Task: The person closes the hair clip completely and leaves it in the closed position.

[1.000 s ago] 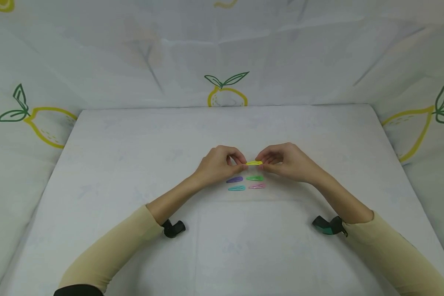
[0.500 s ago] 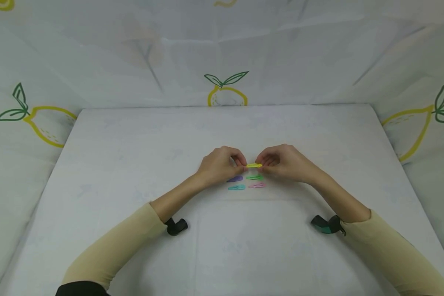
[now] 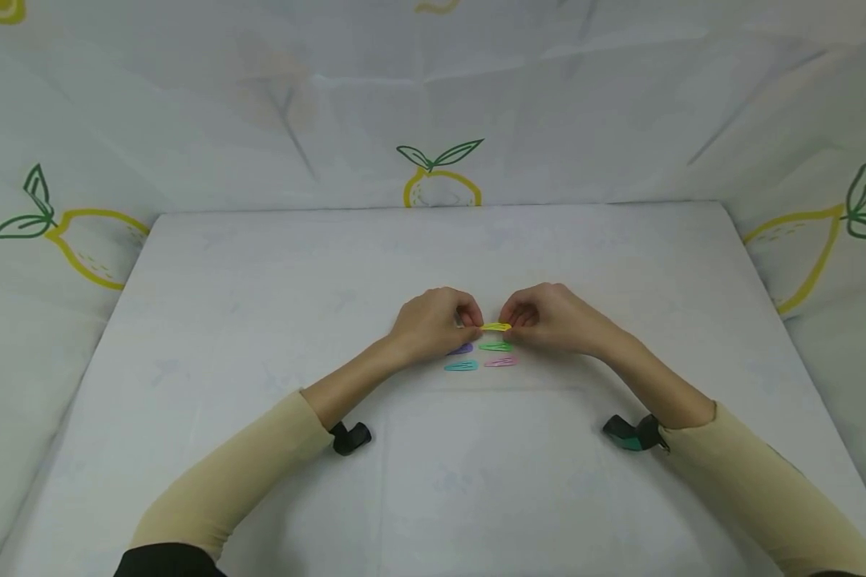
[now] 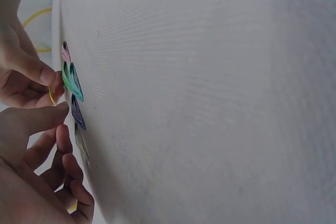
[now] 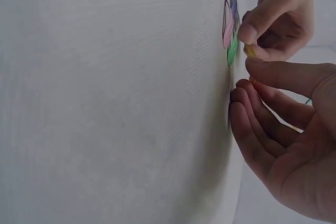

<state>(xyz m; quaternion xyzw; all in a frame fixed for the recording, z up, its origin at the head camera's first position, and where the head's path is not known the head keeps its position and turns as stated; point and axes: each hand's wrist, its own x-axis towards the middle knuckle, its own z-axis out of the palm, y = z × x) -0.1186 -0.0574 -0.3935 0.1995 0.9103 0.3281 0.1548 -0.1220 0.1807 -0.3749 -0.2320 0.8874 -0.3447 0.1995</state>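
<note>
Both hands pinch a yellow snap hair clip (image 3: 495, 327) between thumb and fingers, one at each end. My left hand (image 3: 433, 324) has the clip's left end and covers part of a purple hair clip (image 3: 462, 349). On the other end is my right hand (image 3: 559, 318). Just nearer than the yellow clip lies a green hair clip (image 3: 495, 347), with a pink hair clip (image 3: 501, 362) and a light blue hair clip (image 3: 462, 366) in the row before it. The left wrist view also shows a pale greyish clip (image 4: 81, 142) beside the purple one.
White cloth covers the table (image 3: 476, 473), and lemon-printed white cloth (image 3: 548, 104) rises behind it and at both sides. A black wrist camera (image 3: 350, 438) hangs under the left sleeve, another dark camera (image 3: 633, 433) under the right.
Both hands have come slightly nearer with the yellow hair clip, which now sits closer to the green one. The left hand hides more of the purple clip. The other clips lie as before.
</note>
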